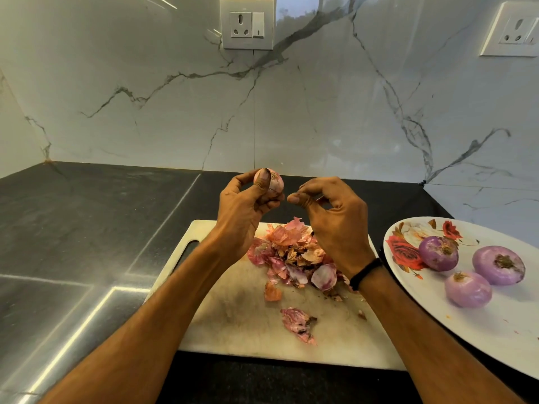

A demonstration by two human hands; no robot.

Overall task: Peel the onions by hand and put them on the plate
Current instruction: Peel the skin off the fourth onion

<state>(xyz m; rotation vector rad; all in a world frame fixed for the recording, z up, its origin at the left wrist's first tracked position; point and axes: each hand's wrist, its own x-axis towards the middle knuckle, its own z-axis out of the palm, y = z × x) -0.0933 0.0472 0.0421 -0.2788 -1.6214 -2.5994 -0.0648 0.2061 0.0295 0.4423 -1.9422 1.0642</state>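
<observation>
Open dark worktop [87,228] fills the left of the frame up to the cutting board's [233,316] handle edge. At centre, above a heap of skins [294,252], the left hand's [242,211] fingers wrap an onion [275,183]. The right hand's [335,223] fingers curl just beside it, with nothing visible in them. At the right edge, the plate [495,330] holds three peeled onions [438,253].

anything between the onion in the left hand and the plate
Only the right hand, raised beside the onion, lies toward the plate; three peeled onions sit there, bare space remains.
</observation>
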